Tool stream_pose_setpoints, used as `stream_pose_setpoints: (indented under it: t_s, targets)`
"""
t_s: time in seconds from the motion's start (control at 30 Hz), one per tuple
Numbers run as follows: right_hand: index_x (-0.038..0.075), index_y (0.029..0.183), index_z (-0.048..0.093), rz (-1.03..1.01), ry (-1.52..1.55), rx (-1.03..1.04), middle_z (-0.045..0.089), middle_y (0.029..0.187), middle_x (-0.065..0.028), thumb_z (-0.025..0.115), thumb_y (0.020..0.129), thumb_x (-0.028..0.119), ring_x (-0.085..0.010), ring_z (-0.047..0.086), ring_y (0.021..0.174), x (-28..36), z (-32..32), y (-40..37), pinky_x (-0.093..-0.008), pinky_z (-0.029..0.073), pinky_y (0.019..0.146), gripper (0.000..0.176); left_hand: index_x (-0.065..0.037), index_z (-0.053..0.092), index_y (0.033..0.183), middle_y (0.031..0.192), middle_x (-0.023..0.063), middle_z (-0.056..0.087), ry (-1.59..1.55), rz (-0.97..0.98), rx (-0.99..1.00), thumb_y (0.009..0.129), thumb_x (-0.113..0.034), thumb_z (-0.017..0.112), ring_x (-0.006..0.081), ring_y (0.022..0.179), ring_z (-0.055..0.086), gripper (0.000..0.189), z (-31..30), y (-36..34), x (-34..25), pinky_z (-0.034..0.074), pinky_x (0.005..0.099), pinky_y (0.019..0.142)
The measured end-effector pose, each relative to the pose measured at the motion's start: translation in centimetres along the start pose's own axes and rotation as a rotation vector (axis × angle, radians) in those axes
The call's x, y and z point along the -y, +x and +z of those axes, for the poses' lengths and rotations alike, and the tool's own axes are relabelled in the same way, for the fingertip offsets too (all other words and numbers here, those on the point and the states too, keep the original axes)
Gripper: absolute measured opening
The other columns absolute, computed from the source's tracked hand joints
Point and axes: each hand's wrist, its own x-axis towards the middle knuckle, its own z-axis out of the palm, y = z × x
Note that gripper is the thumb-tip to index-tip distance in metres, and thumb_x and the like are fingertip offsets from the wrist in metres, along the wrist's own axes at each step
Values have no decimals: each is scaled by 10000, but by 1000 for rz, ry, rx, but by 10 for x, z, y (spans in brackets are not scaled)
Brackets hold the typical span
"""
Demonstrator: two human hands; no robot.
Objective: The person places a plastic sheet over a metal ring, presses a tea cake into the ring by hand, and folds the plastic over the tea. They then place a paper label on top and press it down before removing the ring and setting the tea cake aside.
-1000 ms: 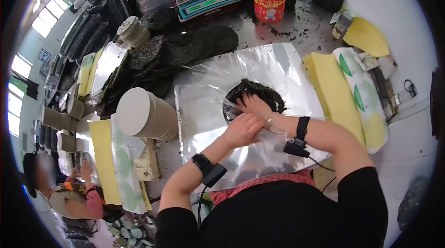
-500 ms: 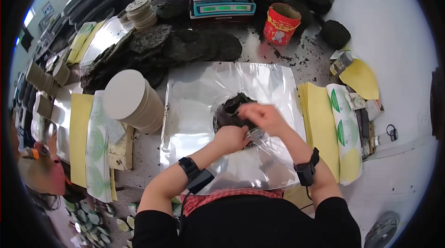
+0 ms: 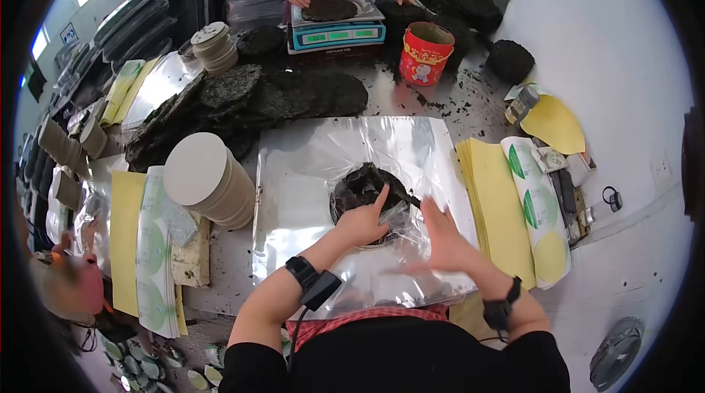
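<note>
The dark leafy mass lies at the centre of the clear plastic film. At its six o'clock edge, the left hand has its index extended onto the mass; whether its other fingers grip film I cannot tell. Toward four o'clock, the right hand holds its fingers apart, near a dark strip's end. Pale round discs stand stacked at nine o'clock, yellow sheets at three, the red bucket at one.

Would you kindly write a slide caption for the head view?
Left hand at a dark leafy round, open right hand beside it, over shiny sheeting.
</note>
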Motion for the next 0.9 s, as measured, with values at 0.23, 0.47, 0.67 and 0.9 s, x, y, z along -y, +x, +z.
stream_pose_setpoints:
  t_s: [0.23, 0.47, 0.67, 0.9]
  targets:
    - [83, 917, 716, -511, 261, -479, 679, 789, -72, 727, 743, 93, -268, 634, 829, 56, -116, -26, -381, 481, 798, 175, -148, -9, 1520, 914, 247, 665, 1, -20, 96, 780, -330, 584, 400, 833, 643, 966, 1, 3, -2, 511, 467, 755]
    - [83, 1102, 636, -112, 626, 114, 576, 1219, -130, 677, 835, 221, -299, 567, 1095, -19, -16, 48, -387, 457, 929, 304, -145, 213, 1498, 933, 239, 665, 1, -48, 112, 775, -319, 584, 384, 853, 649, 831, -17, 5, -14, 513, 461, 774]
    - [21, 1000, 609, -192, 164, -95, 597, 1015, -153, 621, 694, 51, -345, 583, 951, -18, 69, 127, -382, 488, 838, 308, -35, 620, 988, 894, 189, 652, 201, 15, -31, 817, -286, 587, 357, 837, 646, 306, 7, -11, -2, 515, 460, 744]
    - [21, 883, 689, -98, -246, 188, 628, 952, -172, 654, 679, 143, -314, 632, 898, -10, 94, 144, -409, 539, 716, 240, -30, 572, 924, 996, 149, 583, -79, 157, -944, 664, -71, 797, 348, 981, 553, 346, -38, -41, 15, 442, 395, 882]
